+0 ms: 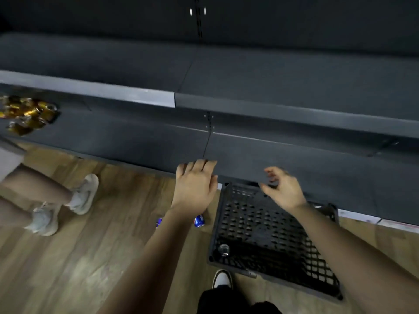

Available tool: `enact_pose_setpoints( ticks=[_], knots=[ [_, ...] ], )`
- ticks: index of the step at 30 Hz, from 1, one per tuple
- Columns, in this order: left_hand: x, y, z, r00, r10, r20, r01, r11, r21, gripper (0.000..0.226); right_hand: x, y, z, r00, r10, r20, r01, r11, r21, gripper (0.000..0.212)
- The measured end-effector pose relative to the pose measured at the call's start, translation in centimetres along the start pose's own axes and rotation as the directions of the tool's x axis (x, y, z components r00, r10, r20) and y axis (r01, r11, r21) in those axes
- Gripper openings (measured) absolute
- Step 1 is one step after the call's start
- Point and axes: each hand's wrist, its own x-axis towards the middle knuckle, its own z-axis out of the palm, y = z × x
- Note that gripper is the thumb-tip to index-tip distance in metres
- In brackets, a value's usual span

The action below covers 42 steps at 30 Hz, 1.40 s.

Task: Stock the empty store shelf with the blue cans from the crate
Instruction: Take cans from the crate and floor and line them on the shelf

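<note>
— Are the hands carrying anything?

— No. The left hand lies flat, its straight fingers touching the front edge of the lower shelf. The right hand hovers above the crate, fingers loosely curled around nothing.

— And the cans?

— Two blue cans lie on the wooden floor under the left forearm, just beside the crate. One can top shows in the crate's near left corner; I can't tell its colour. Gold cans sit far left on the shelf.

Black crate at my feet, one can upright inside; two blue cans on floor beside; grey shelf above.
</note>
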Motion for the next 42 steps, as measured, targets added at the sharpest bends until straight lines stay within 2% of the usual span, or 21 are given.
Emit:
enact_pose_setpoints(
  ticks=[4, 11, 16, 22, 25, 28, 32, 34, 37, 40, 42],
  knots=[
    [-1.7, -1.3, 8.6, 0.998, -0.047, 0.041, 0.048, 0.998, -0.040, 0.048, 1.4, 5.9, 7.0, 0.995, 0.011, 0.100, -0.007, 0.999, -0.036, 0.049],
    [-4.5, -3.5, 22.3, 0.991, -0.084, 0.100, 0.088, 0.996, -0.031, 0.048, 2.8, 14.7, 16.9, 0.982, -0.016, 0.190, 0.031, 0.997, -0.075, 0.051],
    [-6.1, -5.0, 28.5, 0.988, -0.102, 0.115, 0.103, 0.995, 0.003, 0.047, 3.9, 19.2, 22.2, 0.936, -0.022, 0.352, 0.068, 0.991, -0.119, 0.055],
    [-8.2, -6.6, 32.9, 0.983, -0.147, 0.109, 0.149, 0.989, -0.013, 0.036, 4.1, 21.9, 27.6, 0.822, 0.009, 0.569, 0.120, 0.975, -0.187, 0.065],
    [-9.3, -7.4, 34.7, 0.981, -0.155, 0.113, 0.154, 0.988, 0.014, 0.032, 3.7, 22.8, 30.3, 0.801, 0.003, 0.598, 0.138, 0.972, -0.190, 0.072],
    [-10.2, -8.0, 36.1, 0.980, -0.156, 0.122, 0.154, 0.988, 0.027, 0.034, 3.1, 23.3, 32.3, 0.777, -0.034, 0.629, 0.150, 0.980, -0.133, 0.064],
    [-11.6, -8.3, 37.5, 0.969, -0.179, 0.170, 0.178, 0.984, 0.023, 0.035, 1.6, 24.7, 35.6, 0.702, -0.107, 0.704, 0.237, 0.967, -0.089, 0.065],
    [-12.3, -8.4, 37.8, 0.965, -0.178, 0.191, 0.177, 0.984, 0.023, 0.037, 0.9, 25.2, 36.8, 0.674, -0.144, 0.725, 0.235, 0.972, -0.026, 0.063],
    [-12.8, -8.7, 38.1, 0.961, -0.179, 0.210, 0.176, 0.984, 0.035, 0.040, 0.6, 25.8, 38.3, 0.641, -0.182, 0.746, 0.287, 0.958, -0.013, 0.072],
    [-12.9, -8.6, 38.2, 0.960, -0.186, 0.207, 0.183, 0.982, 0.036, 0.040, 0.1, 25.8, 38.8, 0.660, -0.191, 0.727, 0.326, 0.944, -0.048, 0.056],
    [-12.9, -8.5, 38.2, 0.961, -0.188, 0.201, 0.184, 0.982, 0.040, 0.039, 0.0, 24.7, 38.8, 0.719, -0.285, 0.634, 0.409, 0.911, -0.055, 0.038]
  ],
)
